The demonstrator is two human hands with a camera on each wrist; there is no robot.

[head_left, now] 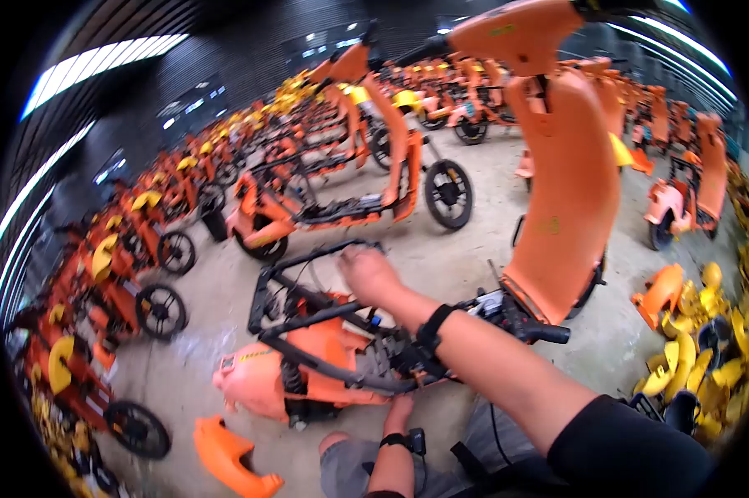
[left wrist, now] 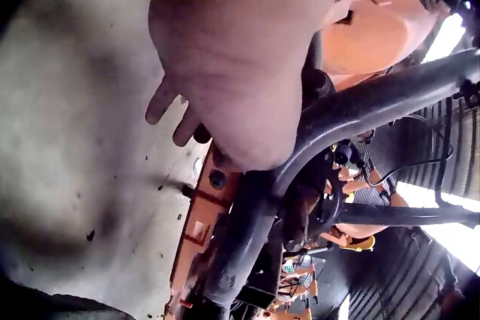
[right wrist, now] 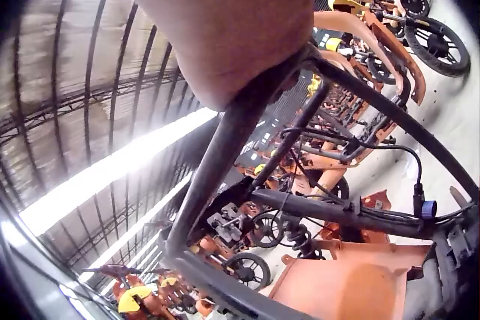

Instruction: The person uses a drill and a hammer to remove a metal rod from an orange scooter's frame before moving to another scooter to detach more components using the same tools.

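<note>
A stripped scooter with a black tubular frame (head_left: pixel 308 319) (right wrist: pixel 201 177) stands low in front of the person. At the frame's far end the right hand (head_left: pixel 368 275) (right wrist: pixel 244 42) grips the tube, its fingers partly hidden behind it in the right wrist view. Lower, on the near side, the left hand (head_left: pixel 400 408) (left wrist: pixel 225 87) lies against a bent tube (left wrist: pixel 259 222); two fingers (left wrist: pixel 186 126) extend past the palm, the rest are mostly hidden. Beneath the frame are an orange rear cover (head_left: pixel 254 383) and a black shock absorber (right wrist: pixel 301 237).
The scooter's tall orange front panel (head_left: pixel 569 183) rises at the right. A loose orange part (head_left: pixel 225 456) lies on the floor (head_left: pixel 175 390). Another stripped scooter (head_left: pixel 341 212) stands beyond, with rows of scooters behind. Yellow covers (head_left: pixel 685 365) are piled at the right.
</note>
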